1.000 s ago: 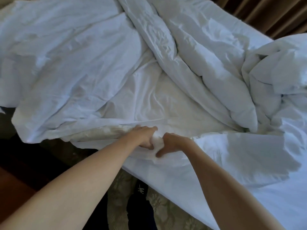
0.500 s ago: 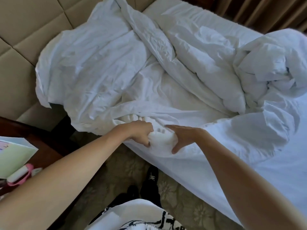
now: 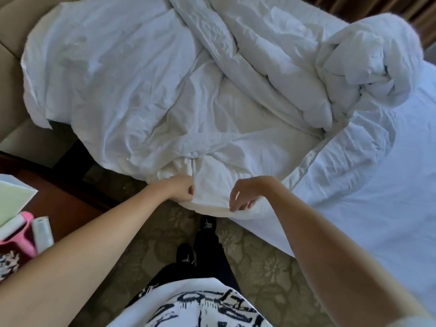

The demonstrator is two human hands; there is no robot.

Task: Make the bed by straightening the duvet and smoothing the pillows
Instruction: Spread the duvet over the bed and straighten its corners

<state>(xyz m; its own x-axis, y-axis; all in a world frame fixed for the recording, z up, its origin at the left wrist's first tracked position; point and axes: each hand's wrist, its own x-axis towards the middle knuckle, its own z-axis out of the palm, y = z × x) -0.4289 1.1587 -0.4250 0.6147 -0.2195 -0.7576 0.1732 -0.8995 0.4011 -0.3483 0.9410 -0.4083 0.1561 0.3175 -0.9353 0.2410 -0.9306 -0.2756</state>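
A white duvet [image 3: 132, 74] lies crumpled over the head half of the bed, with a thick twisted bundle of it [image 3: 368, 62] at the far right. Its near corner [image 3: 212, 187] hangs over the bed's side edge toward me. My left hand [image 3: 182, 188] is shut in a fist on the fabric at the left of that corner. My right hand [image 3: 245, 195] is to the right of it, fingers curled down and pinching the corner's lower edge. Bare white sheet [image 3: 382, 197] covers the mattress on the right. I cannot pick out a pillow among the folds.
A padded beige headboard [image 3: 14, 24] runs along the left. A dark wooden nightstand [image 3: 61, 204] at lower left carries a pale green paper [image 3: 11, 199], a pink object [image 3: 21, 237] and a white tube [image 3: 42, 232]. Patterned carpet [image 3: 254, 258] and my dark shoes [image 3: 207, 226] are below; brown curtains [image 3: 377, 8] at top right.
The duvet corner has come toward me, off the mattress edge. My hands have moved apart on it, and the view has pulled back, bringing the nightstand into sight.
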